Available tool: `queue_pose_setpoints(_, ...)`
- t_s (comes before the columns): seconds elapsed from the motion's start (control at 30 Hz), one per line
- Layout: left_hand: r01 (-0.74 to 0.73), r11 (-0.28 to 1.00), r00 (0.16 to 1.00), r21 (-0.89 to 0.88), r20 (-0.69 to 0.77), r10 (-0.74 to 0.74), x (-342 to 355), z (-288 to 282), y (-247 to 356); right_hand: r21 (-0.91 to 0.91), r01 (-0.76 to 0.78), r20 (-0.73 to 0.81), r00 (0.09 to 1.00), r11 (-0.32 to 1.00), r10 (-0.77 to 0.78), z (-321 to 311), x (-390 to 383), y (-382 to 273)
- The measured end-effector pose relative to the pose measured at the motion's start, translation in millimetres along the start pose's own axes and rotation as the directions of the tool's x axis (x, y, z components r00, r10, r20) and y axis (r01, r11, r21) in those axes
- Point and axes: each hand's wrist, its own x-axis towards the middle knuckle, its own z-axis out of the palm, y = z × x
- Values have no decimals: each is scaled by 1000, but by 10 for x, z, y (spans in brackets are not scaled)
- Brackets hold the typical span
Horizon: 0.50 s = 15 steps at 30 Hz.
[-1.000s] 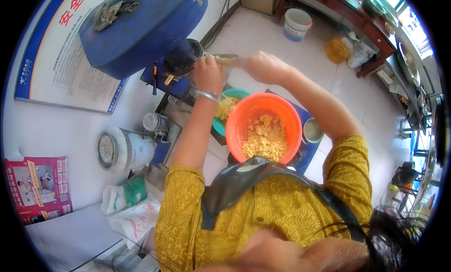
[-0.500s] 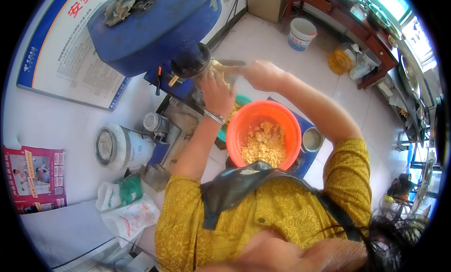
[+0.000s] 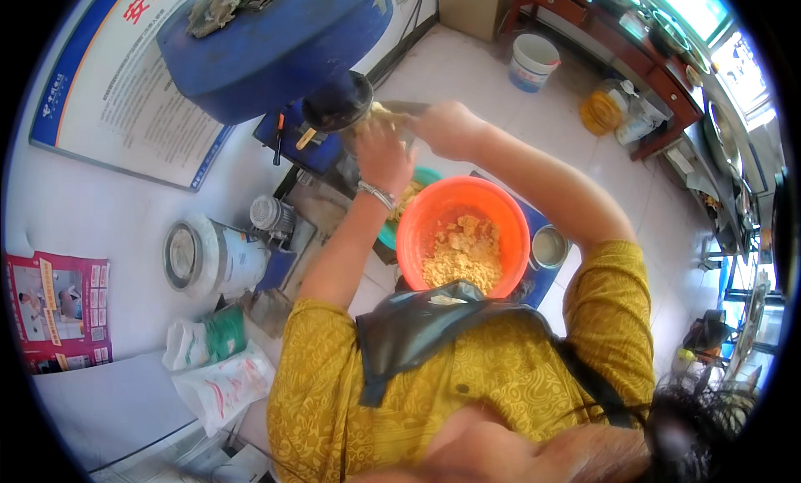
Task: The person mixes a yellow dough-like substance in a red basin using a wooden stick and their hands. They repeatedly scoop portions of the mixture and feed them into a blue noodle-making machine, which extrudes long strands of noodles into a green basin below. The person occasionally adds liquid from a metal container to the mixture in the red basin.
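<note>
The left hand [image 3: 385,153] is touching pale dough [image 3: 381,111] at the far dark spout [image 3: 334,108]; whether it is grasping, I cannot tell. The right hand [image 3: 448,130] is curling to the right, its grip hidden. Nearer, an orange tub [image 3: 519,233] is holding yellow crumbs [image 3: 461,268].

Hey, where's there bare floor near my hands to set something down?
Bare tiled floor lies between your right forearm, the white bucket and the yellow jug. A smaller strip shows between your left forearm and the orange basin. It's crowded by the dark spout, where your left hand and right hand are close together near the teal basin.
</note>
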Motion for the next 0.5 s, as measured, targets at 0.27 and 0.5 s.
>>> queue_pose_setpoints(0.27,6,1000,998,7,-58,-6,-48,154,69,149,-153,-18,987,977,158,182,-11,184)
queue_pose_setpoints(0.5,-32,999,998,-12,-55,32,-67,200,89,138,-69,-1,998,988,70,245,302,108)
